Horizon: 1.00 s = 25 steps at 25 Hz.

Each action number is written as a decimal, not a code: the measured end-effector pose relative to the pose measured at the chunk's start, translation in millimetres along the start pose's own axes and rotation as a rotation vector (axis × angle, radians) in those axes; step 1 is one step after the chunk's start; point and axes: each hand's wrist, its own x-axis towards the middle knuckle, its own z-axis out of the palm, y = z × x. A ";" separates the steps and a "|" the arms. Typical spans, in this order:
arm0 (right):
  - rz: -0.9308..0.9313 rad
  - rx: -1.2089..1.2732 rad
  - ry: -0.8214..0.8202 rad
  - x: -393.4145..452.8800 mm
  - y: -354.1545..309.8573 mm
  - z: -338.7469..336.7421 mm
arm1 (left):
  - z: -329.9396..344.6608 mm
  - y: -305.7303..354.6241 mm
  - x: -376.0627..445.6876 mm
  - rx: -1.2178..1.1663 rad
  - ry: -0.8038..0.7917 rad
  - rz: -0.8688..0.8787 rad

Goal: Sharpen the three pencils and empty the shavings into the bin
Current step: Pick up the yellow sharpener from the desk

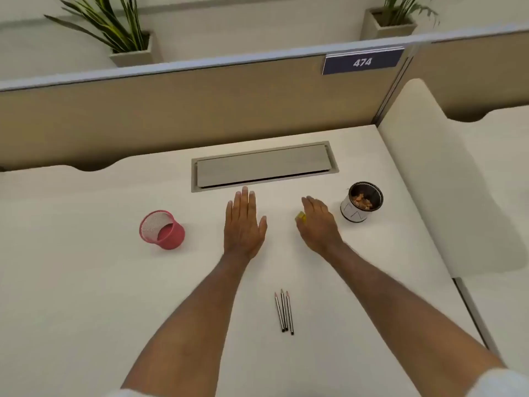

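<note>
Head view: one wide look down at a pale worktop [86, 282] in an office cubicle.
Left hand: the left hand [243, 227] lay flat on the worktop, palm down, fingers straight and close together, thumb spread, holding nothing; its fingertips reached just short of the cable hatch.
Right hand: the right hand [317, 224] rested on the worktop with fingers curved over a small yellow sharpener [300, 216], of which only a corner showed beside the thumb; a firm grip or a mere covering could not be told apart.
Pencils: three pencils [284, 312] lay side by side, touching or nearly so, between the two forearms near the body, points away from the person.
Bin: a small round bin [361, 202], white outside and dark inside, stood upright just right of the right hand, with orange-brown shavings [363, 199] in it.
Pink cup: a pink mesh cup [161, 229] stood well left of the left hand, its mouth tilted toward the camera.
Cable hatch: a grey rectangular cable hatch [263, 166] sat set into the worktop beyond both hands.
Partition: a tan partition [171, 110] ran along the far edge and carried a blue label [362, 62] reading 474.
Plants: two potted plants [126, 32] stood behind the partition.
</note>
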 end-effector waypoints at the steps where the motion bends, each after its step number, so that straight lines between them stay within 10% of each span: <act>1: 0.003 0.002 -0.004 4.6 1.1 4.2 | 6.8 0.4 1.4 0.008 -0.031 -0.009; 18: 0.039 -0.015 0.135 13.5 24.3 46.9 | 66.1 -8.0 -9.0 0.024 -0.136 0.038; 25: 0.147 0.333 0.152 13.0 22.9 38.2 | 56.0 3.6 -4.1 -0.112 -0.255 -0.097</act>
